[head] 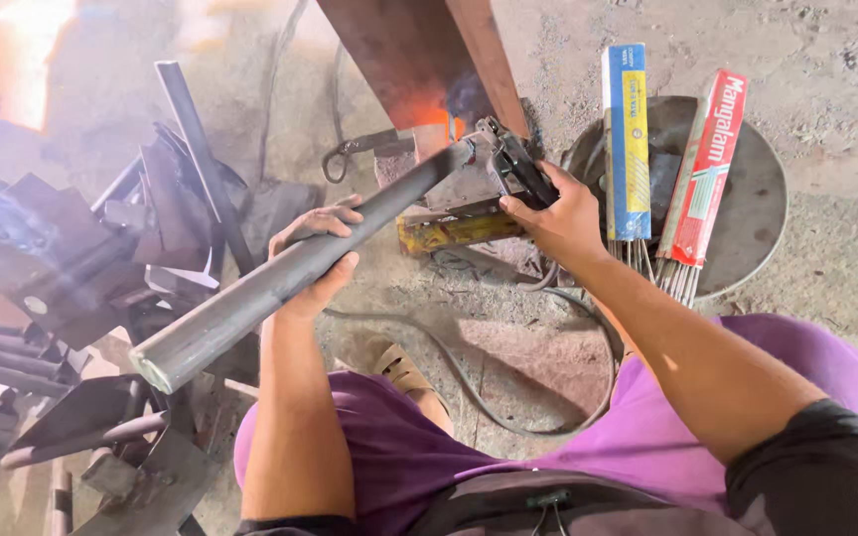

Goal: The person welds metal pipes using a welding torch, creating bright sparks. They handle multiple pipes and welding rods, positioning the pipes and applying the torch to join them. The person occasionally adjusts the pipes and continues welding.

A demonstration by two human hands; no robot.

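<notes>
My left hand (pixel 318 256) grips a long grey steel tube (pixel 250 298) near its middle, holding it slanted from lower left up to the right. The tube's far end meets a small metal plate (pixel 464 184) where an orange glow and dark smoke (pixel 439 114) show. My right hand (pixel 560 218) is shut on a black welding electrode holder (pixel 518 164) pointed at that joint. Under the joint lies a yellowish rusty metal block (pixel 454 231).
Two packets of welding rods (pixel 626 139) (pixel 704 169) lie on a round dark metal pan (pixel 747 199) at right. Scrap steel pieces (pixel 101 258) pile up at left. A cable (pixel 508 397) loops on the dirt floor. A rusty steel plate (pixel 419 50) leans at the top.
</notes>
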